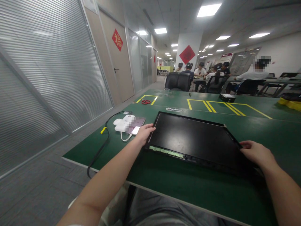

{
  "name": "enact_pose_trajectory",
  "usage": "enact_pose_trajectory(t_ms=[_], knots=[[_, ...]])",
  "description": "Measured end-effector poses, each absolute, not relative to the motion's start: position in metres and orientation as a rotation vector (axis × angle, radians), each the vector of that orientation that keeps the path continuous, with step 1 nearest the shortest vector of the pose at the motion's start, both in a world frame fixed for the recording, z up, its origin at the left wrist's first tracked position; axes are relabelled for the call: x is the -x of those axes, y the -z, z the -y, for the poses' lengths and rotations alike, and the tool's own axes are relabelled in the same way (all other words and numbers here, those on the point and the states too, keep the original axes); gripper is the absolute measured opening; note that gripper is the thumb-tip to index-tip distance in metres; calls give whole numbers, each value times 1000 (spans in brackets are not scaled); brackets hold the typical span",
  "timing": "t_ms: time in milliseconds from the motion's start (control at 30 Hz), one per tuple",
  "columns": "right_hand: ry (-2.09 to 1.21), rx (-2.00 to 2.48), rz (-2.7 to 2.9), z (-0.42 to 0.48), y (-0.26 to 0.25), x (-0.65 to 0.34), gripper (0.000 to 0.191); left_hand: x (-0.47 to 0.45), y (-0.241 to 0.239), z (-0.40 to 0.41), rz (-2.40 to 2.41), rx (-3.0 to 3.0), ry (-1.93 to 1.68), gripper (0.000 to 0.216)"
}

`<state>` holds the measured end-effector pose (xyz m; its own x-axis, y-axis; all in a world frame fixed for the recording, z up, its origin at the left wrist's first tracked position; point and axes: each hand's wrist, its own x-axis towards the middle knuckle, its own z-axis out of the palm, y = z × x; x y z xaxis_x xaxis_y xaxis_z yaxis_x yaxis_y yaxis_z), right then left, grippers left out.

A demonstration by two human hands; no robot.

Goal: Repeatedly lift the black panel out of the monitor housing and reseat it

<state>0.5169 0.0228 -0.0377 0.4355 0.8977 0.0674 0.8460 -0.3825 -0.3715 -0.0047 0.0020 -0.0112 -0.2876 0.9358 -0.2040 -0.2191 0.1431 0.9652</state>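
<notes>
Both your hands are on the black panel, center-right of frame, flat face up. Left hand: fingers closed on its left edge. Right hand: fingers curled on its right edge, undersides hidden.

Room: strip of green desk shows between panel front and near desk edge; more runs off to the right side of frame. Left is tight: phone sits just beside your left hand, white device next to it, black cable over the left desk edge. Small pale item lies just past the panel's far edge; red-handled scissors farther up-left, by yellow tape.

Containers: clear cup upright near far desk edge; black box upper right. Can't tell contents of either.
</notes>
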Motion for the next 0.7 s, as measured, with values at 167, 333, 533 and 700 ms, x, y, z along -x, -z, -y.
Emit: enact_pose_trajectory(t_ms=[167, 333, 533, 700], knots=[[-219, 2348, 1496, -21, 36, -515, 30, 3, 5, -1, -1304, -686, -1382, 47], [-221, 2341, 1526, -24, 40, -520, 30, 2, 2, -1, -1305, -679, -1408, 49], [-222, 2358, 1537, -25, 42, -520, 33, 0, 1, -2, -1284, -632, -1409, 44], [-186, 2386, 1551, -25, 44, -518, 37, 0, 4, -4, -1259, -579, -1398, 46]])
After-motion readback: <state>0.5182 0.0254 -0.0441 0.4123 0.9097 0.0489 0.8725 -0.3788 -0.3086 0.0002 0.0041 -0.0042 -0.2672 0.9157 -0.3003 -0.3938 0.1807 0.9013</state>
